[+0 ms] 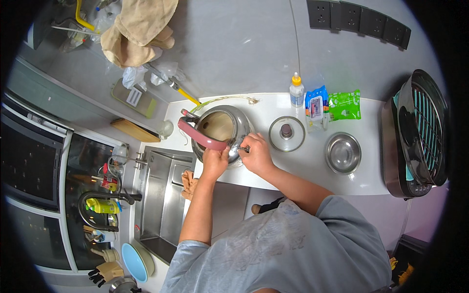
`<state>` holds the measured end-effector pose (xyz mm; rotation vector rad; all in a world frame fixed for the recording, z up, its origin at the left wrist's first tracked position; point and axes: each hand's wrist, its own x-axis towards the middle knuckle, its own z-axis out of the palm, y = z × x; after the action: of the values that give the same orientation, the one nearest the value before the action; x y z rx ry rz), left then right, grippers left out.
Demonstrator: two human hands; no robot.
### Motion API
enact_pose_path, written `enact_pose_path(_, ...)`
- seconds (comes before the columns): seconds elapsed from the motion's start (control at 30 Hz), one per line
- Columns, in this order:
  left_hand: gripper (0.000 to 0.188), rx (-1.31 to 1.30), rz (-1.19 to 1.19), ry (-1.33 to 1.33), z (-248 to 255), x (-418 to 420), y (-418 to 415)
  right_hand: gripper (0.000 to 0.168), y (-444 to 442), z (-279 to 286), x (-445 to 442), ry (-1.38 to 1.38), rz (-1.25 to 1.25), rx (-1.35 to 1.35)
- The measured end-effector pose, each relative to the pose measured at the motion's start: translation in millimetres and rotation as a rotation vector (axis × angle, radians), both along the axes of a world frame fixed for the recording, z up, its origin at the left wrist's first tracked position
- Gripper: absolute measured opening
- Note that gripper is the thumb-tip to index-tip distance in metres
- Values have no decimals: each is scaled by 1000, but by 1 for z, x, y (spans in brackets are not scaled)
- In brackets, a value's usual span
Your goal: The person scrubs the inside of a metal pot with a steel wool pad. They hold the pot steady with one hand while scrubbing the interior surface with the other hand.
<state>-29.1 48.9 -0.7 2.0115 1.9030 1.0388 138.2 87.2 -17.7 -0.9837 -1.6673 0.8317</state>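
Observation:
A stainless steel kettle (pixel 240 117) with a pinkish-red handle (pixel 199 135) stands on the white counter, its top uncovered and its inside brownish. My left hand (pixel 215 163) grips the near end of the handle, close to the rim. Against the kettle's right side, my right hand (pixel 257 154) pinches a small dark, shiny wad (pixel 244 148), which looks like steel wool; my fingers hide most of it. Just right of that hand lies a round glass lid (pixel 298 133) with a brown knob. Farther right is a shallow steel bowl (pixel 343 153).
A steel sink (pixel 155 205) with an orange-brown cloth (pixel 189 185) on its edge lies to the left. Behind the lid are a yellow-capped bottle (pixel 296 93) and wipes packs (pixel 317 106). An electric grill or cooker (pixel 394 157) stands far right. A yellow hose (pixel 188 96) reaches down behind the kettle.

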Motion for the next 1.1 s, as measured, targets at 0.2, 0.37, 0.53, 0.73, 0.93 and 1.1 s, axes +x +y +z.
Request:
enact_pose_path(0.2,13,-103,31,8,20,8,-4,17,28,-7,8,1,-112,-8)
enact_pose_path(0.37,19,-106,48,-190,14,1,-2,18,30,-8,11,39,-106,-67)
enact_pose_path(0.53,24,93,157,-897,18,2,-6,19,26,-8,14,71,-78,-102)
enact_pose_path(0.73,31,155,212,-1512,35,2,-39,21,23,-8,21,97,-61,-155)
enact_pose_path(0.93,38,185,211,-1566,23,-9,-71,21,26,-13,18,102,-55,-164)
enact_pose_path(1.1,31,232,276,-1557,4,-21,-85,20,24,-6,14,134,-22,-219)
